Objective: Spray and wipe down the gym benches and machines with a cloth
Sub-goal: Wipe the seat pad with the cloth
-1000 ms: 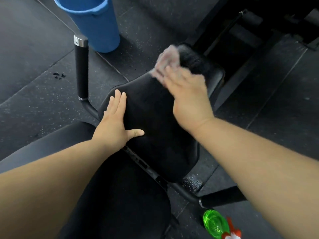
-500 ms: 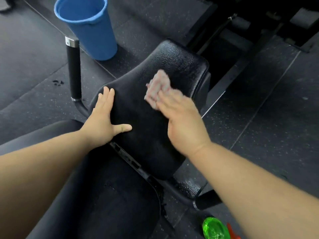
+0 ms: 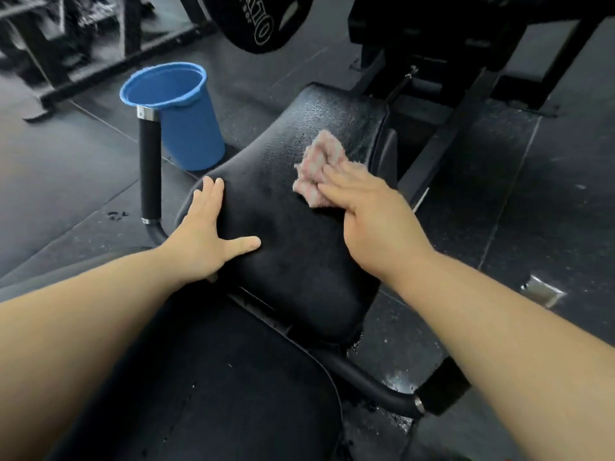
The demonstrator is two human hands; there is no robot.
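My right hand (image 3: 369, 224) lies flat on the cloth (image 3: 316, 164), fingers straight and pressing down rather than curled round it; nothing is pinched. The cloth sits just right of the frame's centre, bunched on the upper part of the black pad (image 3: 293, 267). Its pale crumpled folds poke out beyond my fingertips toward the top of the frame. My left hand (image 3: 206, 241) is spread on the pad's left edge, left of centre. Its fingers are straight and the thumb is out to the side; it holds nothing and only braces.

I judge the cloth light, soft and limp. It will fold and ball up under my palm and has no shape of its own, so a flat press over its middle is the way to drive it. If I need to lift or refold it, the loose bunch past my fingers is the easy place to pinch. It may be damp; I cannot tell.

The pad looks like firm padded vinyl. Its far end glistens with droplets, so I expect that part to be slick. The cloth should slide easily there and drag more on the duller near part. My flat left hand could slip on a wet patch.

A blue bucket (image 3: 179, 128) stands on the floor (image 3: 66, 168) at upper left, behind an upright black handle (image 3: 149, 168).
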